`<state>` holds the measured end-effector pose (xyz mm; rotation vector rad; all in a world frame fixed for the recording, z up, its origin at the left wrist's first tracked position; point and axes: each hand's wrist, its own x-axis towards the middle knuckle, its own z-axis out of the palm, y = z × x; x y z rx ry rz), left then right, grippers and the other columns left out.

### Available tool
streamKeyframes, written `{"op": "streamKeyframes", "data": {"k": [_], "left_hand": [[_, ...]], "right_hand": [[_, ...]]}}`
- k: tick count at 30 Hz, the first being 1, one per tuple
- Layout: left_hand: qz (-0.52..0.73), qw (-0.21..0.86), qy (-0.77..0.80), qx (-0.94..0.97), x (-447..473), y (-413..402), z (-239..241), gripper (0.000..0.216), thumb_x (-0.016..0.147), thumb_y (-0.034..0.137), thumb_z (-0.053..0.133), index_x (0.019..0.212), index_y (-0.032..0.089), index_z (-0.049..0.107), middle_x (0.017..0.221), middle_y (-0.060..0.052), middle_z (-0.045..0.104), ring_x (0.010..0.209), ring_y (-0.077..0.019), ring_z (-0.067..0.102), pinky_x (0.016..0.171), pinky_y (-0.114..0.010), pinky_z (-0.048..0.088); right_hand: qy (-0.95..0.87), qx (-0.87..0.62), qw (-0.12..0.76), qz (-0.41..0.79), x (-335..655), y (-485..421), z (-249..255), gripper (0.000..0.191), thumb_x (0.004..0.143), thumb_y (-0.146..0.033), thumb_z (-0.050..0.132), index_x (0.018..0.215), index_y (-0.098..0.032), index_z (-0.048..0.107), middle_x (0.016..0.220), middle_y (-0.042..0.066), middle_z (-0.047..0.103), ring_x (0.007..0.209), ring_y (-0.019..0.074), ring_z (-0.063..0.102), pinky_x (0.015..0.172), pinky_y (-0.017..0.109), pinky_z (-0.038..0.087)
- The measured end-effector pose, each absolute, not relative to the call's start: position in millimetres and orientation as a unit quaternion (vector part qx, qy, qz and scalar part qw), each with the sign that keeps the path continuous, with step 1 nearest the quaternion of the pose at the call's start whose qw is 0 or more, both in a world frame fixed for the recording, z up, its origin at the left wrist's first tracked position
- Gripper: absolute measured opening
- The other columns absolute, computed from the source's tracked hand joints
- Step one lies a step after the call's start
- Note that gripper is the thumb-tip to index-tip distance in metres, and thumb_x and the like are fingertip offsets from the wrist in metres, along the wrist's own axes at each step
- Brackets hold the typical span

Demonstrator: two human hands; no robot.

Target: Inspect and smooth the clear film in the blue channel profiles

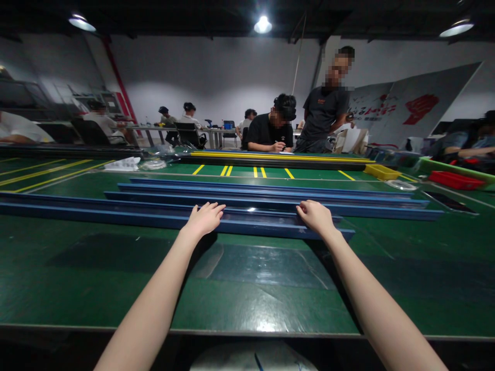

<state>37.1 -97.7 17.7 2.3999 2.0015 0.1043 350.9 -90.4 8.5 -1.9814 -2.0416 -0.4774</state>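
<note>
A long blue channel-shaped strip [263, 226] lies across the green table in front of me. My left hand [204, 217] rests on it left of the middle, fingers spread and stretched out. Near its right end, my right hand [317, 219] is over the same strip with its fingers curled in. Whether those fingers pinch the strip's rim or something thin on it is hidden. A bright glint shows on a glossy surface between my hands. Just behind, several similar blue strips [371, 207] lie side by side.
A clear plastic sheet [266, 265] lies on the table [116, 299] nearer to me. A phone [450, 202], a yellow tray [381, 172] and a red tray [456, 180] are at right. Yellow and black strips [286, 157] lie at the back, with people beyond.
</note>
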Motion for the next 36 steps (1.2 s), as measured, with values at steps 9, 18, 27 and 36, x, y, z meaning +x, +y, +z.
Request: {"op": "streamKeyframes", "data": {"k": [9,18,27,36], "left_hand": [[0.166,-0.126,0.565,0.798,61,-105,11,0.033,0.086,0.026,0.031,0.110,0.024,0.054,0.119,-0.007,0.052,0.112,-0.0217,0.044,0.098,-0.047,0.023],[0.151,-0.085,0.498,0.850,88,-112,-4,0.044,0.087,0.046,0.027,0.126,0.028,0.037,0.132,-0.004,0.038,0.122,-0.0215,0.031,0.099,-0.044,0.021],[0.102,-0.003,0.526,0.845,74,-106,6,0.047,0.086,0.050,0.024,0.128,0.031,0.033,0.136,-0.001,0.032,0.126,-0.0198,0.025,0.101,-0.043,0.018],[0.065,0.064,0.558,0.825,52,-96,15,0.058,0.081,0.058,0.022,0.129,0.028,0.032,0.137,-0.002,0.030,0.127,-0.0179,0.022,0.103,-0.039,0.014]], "right_hand": [[-0.713,-0.672,0.117,-0.163,340,-91,9,0.032,0.083,-0.035,0.033,0.072,-0.021,0.059,0.079,0.003,0.062,0.070,0.0140,0.055,0.050,0.024,0.026],[-0.739,-0.638,0.126,-0.173,323,-94,6,0.033,0.084,-0.033,0.031,0.069,-0.020,0.056,0.075,0.002,0.060,0.067,0.0124,0.054,0.052,0.023,0.026],[-0.730,-0.637,0.155,-0.191,331,-94,8,0.029,0.084,-0.033,0.031,0.074,-0.020,0.055,0.077,0.002,0.061,0.069,0.0124,0.053,0.053,0.023,0.025],[-0.723,-0.650,0.137,-0.190,333,-94,9,0.033,0.084,-0.035,0.031,0.069,-0.020,0.056,0.075,0.001,0.060,0.067,0.0121,0.053,0.051,0.023,0.023]]}}
